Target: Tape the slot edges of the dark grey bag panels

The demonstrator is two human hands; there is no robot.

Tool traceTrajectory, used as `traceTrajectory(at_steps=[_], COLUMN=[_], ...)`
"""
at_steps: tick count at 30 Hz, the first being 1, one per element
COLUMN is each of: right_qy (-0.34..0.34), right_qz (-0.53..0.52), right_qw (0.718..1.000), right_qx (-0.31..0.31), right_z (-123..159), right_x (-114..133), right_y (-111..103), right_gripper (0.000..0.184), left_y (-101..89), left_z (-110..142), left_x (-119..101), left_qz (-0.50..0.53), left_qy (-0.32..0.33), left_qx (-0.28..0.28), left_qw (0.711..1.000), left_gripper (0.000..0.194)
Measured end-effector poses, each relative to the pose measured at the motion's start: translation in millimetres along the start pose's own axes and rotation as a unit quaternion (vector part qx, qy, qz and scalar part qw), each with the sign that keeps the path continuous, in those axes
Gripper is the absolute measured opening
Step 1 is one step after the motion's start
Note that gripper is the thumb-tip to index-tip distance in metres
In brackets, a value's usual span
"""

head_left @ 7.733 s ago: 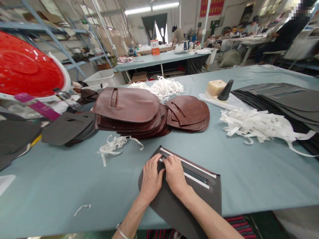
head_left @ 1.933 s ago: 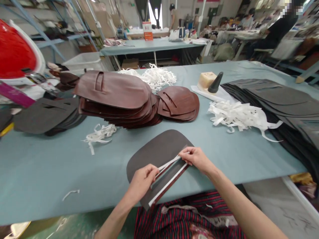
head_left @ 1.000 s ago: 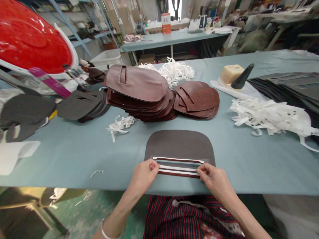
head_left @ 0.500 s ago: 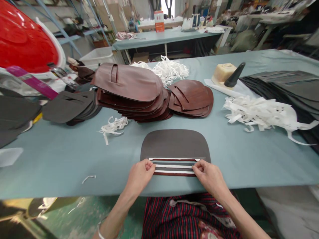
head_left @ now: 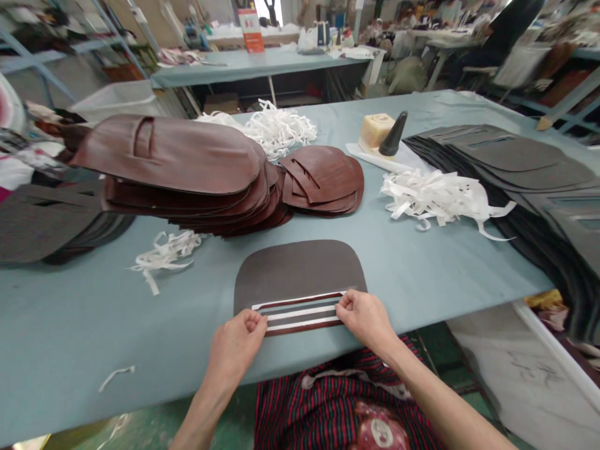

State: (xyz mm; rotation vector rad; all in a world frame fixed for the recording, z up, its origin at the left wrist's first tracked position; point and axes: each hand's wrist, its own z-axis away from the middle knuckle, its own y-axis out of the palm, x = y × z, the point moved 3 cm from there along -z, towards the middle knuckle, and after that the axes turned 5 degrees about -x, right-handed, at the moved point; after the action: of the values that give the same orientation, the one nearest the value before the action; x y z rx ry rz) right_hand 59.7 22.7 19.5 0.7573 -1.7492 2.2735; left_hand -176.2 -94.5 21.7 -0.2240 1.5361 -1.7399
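Near the table's front edge lies a dark grey panel with rounded far corners and slots along its near side. White strips run across the slotted part, with reddish-brown edges showing beside them. My left hand is closed in a pinch at the left end of the middle white strip. At that strip's right end, my right hand pinches with thumb and fingers. The strip lies straight between both hands, over the grey panel. Its very ends are hidden by my fingertips.
Beyond the panel stand a tall stack of brown leather pieces and a lower brown stack. White strips lie heaped at right, near a yellowish block and a black cone-shaped object. Grey pieces are piled far right.
The view has swung to the right, so the table's things sit further left in the picture. Both hands keep their pinch at the strip's ends; the panel appears slightly turned.
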Motion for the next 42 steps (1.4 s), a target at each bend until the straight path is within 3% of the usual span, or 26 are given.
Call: traceTrajectory(at_steps=[4,7,10,12,14,19,22,25,29,38,42], right_qy=[-0.005,-0.039,-0.172,-0.286,-0.345,-0.309,-0.283,-0.269,-0.272,-0.278,-0.269], right_qz=[0.032,0.057,0.066,0.072,0.089,0.132,0.163,0.206,0.247,0.214,0.239], right_qw=[0.999,0.997,0.982,0.955,0.934,0.942,0.945,0.941,0.93,0.936,0.932], right_qx=[-0.017,-0.027,-0.028,-0.019,-0.014,-0.011,-0.015,-0.008,0.017,0.019,0.043], right_z=[-2,1,12,21,28,21,11,5,-1,-7,-6], right_x=[1,2,10,19,28,41,46,52,62,50,58], right_y=[1,-1,-3,-1,5,18,19,19,21,20,15], right_gripper=[0.004,0.014,0.023,0.025,0.023,0.021,0.019,0.018,0.019,0.019,0.017], left_y=[3.0,5.9,14.1,20.9,25.7,27.1,24.5,22.6,19.8,17.4,19.4], left_z=[9,25,47,56,58,38,27,24,26,26,26], left_x=[-6,-15,-21,-21,-18,-8,-1,3,2,3,5], left_qz=[-0.015,-0.037,-0.079,-0.1,-0.115,-0.061,0.022,0.071,0.103,0.107,0.107], left_qy=[0.039,0.146,0.254,0.296,0.318,0.332,0.303,0.277,0.267,0.255,0.253], left_qx=[-0.085,-0.199,-0.238,-0.218,-0.199,-0.186,-0.211,-0.245,-0.248,-0.268,-0.264], left_qw=[0.995,0.968,0.934,0.925,0.92,0.923,0.929,0.926,0.925,0.923,0.925], left_gripper=[0.014,0.015,0.025,0.034,0.044,0.044,0.035,0.029,0.025,0.022,0.023])
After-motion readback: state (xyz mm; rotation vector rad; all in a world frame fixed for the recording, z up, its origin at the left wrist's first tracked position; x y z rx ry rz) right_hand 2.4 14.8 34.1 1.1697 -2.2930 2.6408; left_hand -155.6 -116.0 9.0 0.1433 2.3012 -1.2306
